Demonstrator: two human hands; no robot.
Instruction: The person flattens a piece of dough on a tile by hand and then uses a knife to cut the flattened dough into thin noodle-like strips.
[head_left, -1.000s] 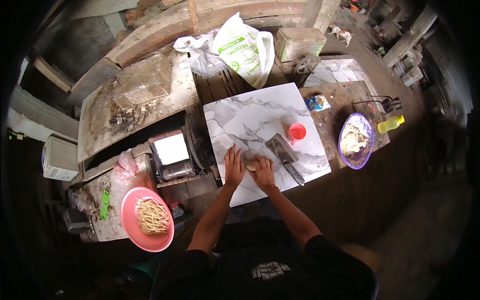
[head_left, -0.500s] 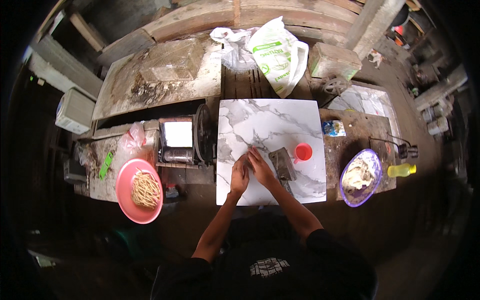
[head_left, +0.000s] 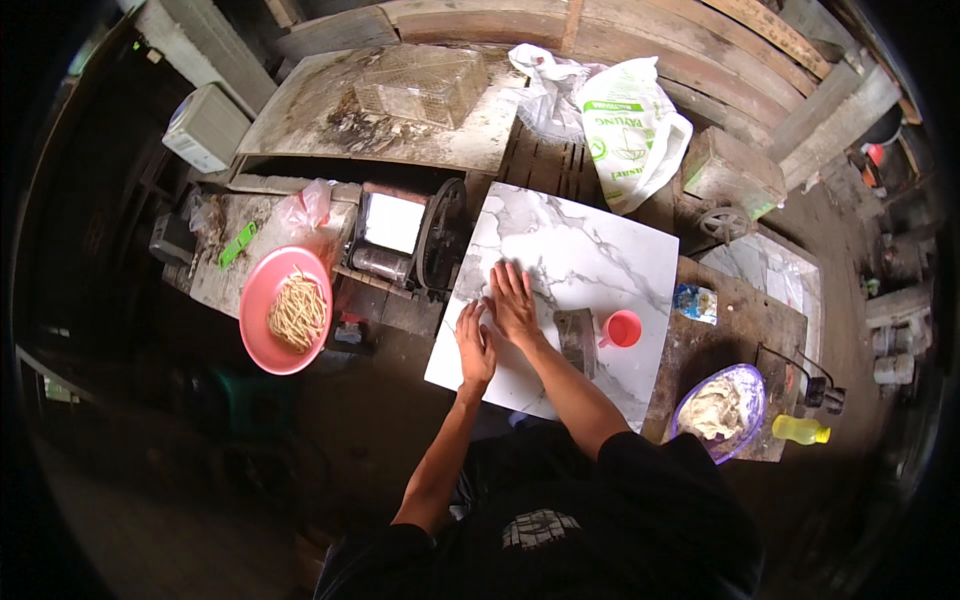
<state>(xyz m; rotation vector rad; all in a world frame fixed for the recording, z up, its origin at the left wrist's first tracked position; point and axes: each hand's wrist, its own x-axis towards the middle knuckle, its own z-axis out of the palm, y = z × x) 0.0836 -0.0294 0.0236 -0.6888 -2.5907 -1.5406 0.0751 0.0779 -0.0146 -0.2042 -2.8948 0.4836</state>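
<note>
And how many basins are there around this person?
2: a pink basin at left, holding pale sticks, and a purple-rimmed basin at right, holding a pale lump. Darkness could hide others.

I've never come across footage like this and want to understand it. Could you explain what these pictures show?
Happily. There is no machine doing the work: you see a person's own bare left hand and right hand. Every picture comes from one wide camera worn on the head, looking down, so straight edges bend near the rim.

Both hands appear palm down on a marble-patterned board, the right one with its fingers stretched out. On the board, to their right, lie a broad grey blade and a red cup. Off to the left is a pink bowl of pale strips; to the right, a purple-rimmed bowl.

I see nothing gripped, though something small under the palms would be hidden.
</note>
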